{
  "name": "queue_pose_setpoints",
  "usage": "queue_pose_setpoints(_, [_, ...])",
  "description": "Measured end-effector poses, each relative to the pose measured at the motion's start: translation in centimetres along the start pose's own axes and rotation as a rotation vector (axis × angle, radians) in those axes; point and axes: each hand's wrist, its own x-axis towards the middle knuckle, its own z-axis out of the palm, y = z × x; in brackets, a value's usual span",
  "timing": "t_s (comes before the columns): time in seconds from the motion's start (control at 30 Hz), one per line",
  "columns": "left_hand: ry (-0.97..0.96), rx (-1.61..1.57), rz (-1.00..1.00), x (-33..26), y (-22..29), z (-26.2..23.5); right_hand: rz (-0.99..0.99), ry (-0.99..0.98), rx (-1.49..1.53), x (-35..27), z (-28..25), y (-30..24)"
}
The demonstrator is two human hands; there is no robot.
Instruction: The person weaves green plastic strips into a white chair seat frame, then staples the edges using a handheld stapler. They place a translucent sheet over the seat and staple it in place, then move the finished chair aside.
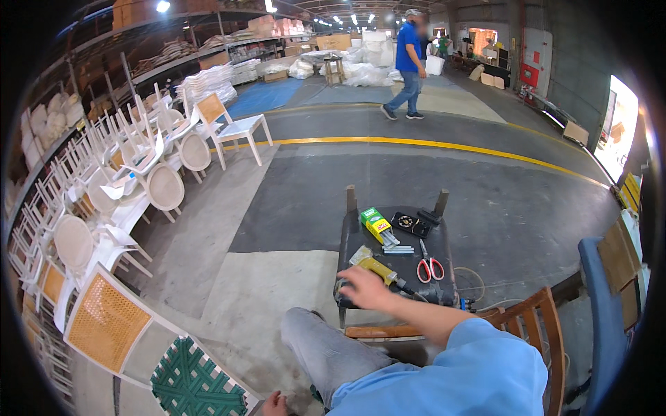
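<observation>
My right hand (364,288) reaches over the near left part of a black padded stool (352,239), fingers apart. Right beside it on the seat lies a yellow air tool (378,269) with a dark end and a hose; the hand partly covers it. My left hand (275,404) shows only in part at the lower edge, next to a white-framed chair with a green woven-strap seat (191,378) and a cane back (109,315). Its fingers are mostly hidden. Also on the stool are red-handled scissors (429,267), a green-yellow box (377,223), grey staple-like strips (399,250) and a black round-dial object (409,223).
Many white chair frames (132,173) are stacked at the left. A wooden slatted chair (544,326) stands close at my right, beside a blue padded panel (602,326). A person in a blue shirt (408,52) walks beyond the yellow floor line (388,140). A hose (479,277) trails right of the stool.
</observation>
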Motion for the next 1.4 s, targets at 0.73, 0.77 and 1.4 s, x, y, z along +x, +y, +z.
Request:
queue_pose_setpoints(0.73, [0.72,0.195,-0.409,-10.1,-5.6,-6.4,-0.086,-0.756,-0.165,3.8,21.0,-12.8])
queue_pose_setpoints(0.77, [0.685,0.196,-0.425,-9.7,-5.7,-7.0,-0.054,-0.784,-0.147,4.6,21.2,-12.7])
queue_pose_setpoints(1.4, [0.477,-0.242,-0.671,-12.2,-1.6,-14.0,-0.219,-1.494,-0.66,9.6,31.1,-26.7])
